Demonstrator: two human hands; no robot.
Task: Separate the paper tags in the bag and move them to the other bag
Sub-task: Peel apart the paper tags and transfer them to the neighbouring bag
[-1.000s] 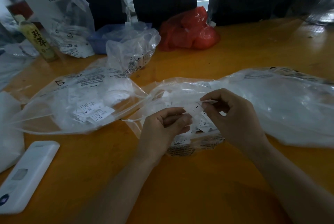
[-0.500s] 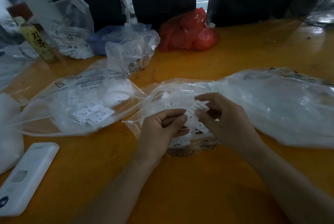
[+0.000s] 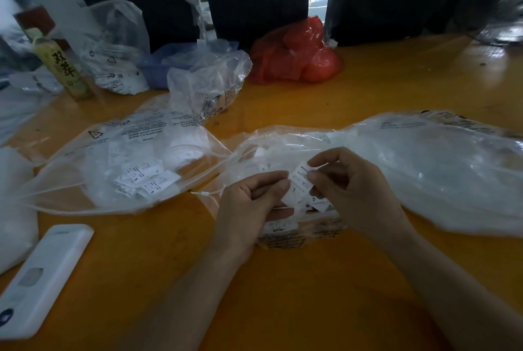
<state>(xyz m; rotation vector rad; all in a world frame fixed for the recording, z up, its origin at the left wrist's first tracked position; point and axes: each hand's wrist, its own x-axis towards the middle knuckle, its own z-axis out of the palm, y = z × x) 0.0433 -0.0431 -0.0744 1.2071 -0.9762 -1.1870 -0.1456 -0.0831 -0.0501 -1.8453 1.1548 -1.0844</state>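
Bench [image 3: 368,96]: an orange, glossy top is carrying everything; it is looking smooth, so thin paper is probably sliding easily on it.
Right bag [image 3: 424,175]: a big clear plastic bag is lying in front of the person. It is soft and crinkled and is giving no firm wall; I judge it very light and slippery.
Left bag [image 3: 113,152]: a second clear bag is lying just beside it, with its mouth turned toward the hands. Loose tags marked S are already resting inside.
Right hand [image 3: 356,195]: its fingers [image 3: 318,179] are curling and pinching the upper end of the tag strip between thumb and forefinger.
Left hand [image 3: 249,206]: its fingers [image 3: 278,188] are pinching the lower left edge of the same strip, and the hand is resting over the mouth of the right bag.
Paper tags [image 3: 301,181]: a small white strip is being held between both hands, above the right bag's opening. More tags, marked L and XL, are lying under it.
Handling: the tags are seeming almost weightless, thin, flexible and easy to tear.
Where to hold: I would be taking each tag close to the joint, one pinch on each side, and pulling gently.
Risk: too strong a pull is likely ripping the print; I cannot tell if the joint is perforated.
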